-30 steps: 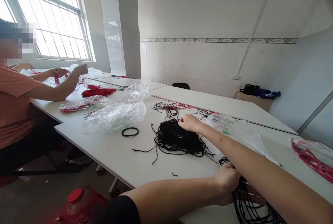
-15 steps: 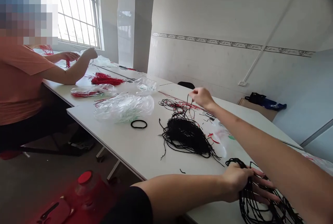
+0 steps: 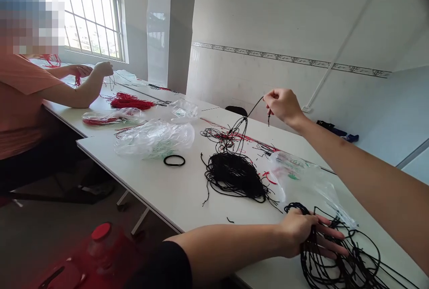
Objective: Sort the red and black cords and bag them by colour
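At the lower right, my left hand (image 3: 303,233) holds a bundle of looped black cords (image 3: 310,257), hung over the hand between thumb and fingers, with the fingers partly stretched out. Raised above the table's far side, my right hand (image 3: 283,105) is closed in a pinch on a thin black cord (image 3: 256,106). That cord stretches down and left to loose loops, and a short end dangles beneath the fingers. Between the hands and to their left lies a large pile of black cords (image 3: 234,175). A small black tangle (image 3: 214,133) lies behind it.
A co-worker (image 3: 27,96) sits at the left, handling red and black cords. On the white table (image 3: 157,190) are clear plastic bags (image 3: 157,137), a bundle of red cords (image 3: 130,101), a black ring (image 3: 174,160) and red scraps (image 3: 270,178). A red jug-like object (image 3: 103,244) stands below the edge.
My right hand has risen and moved right, drawing the black cord up from the pile into a slanting line. My left hand keeps its bundle. The view has shifted slightly.
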Demonstrator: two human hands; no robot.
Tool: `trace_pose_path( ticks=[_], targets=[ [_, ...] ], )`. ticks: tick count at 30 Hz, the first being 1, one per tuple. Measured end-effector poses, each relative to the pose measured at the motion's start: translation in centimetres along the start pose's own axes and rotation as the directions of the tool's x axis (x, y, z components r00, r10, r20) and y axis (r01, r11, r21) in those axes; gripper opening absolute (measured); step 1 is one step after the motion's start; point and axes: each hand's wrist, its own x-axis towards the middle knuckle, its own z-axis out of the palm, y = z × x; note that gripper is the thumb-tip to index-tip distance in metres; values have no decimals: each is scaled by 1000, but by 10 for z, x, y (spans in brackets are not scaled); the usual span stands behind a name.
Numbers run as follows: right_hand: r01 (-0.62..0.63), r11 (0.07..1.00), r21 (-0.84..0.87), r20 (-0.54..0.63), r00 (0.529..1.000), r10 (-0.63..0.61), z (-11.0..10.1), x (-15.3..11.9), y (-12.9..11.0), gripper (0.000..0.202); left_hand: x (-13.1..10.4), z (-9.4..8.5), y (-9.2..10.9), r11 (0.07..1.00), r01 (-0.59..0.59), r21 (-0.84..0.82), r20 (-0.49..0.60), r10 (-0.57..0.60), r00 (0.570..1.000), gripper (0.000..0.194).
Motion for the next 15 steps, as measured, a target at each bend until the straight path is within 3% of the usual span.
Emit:
trace_pose_path(
  ticks=[4,7,12,15],
  targets=[
    [-35,988,-149,169,984,61,19,-8,32,17,1,-2,-1,1000,-6,1,3,6,1000,8],
    [29,973,-231,325,945,49,49,-22,41,10,4,-2,-1,1000,-2,3,4,2,1000,9],
    [275,951,-138,509,844,-170,119,-51,17,18,-4,10,3,993,-19,116,-84,29,996,17],
    [348,933,-88,548,799,-247,157,-61,0,23,-20,13,6,985,-77,152,-110,94,990,18]
  ],
)
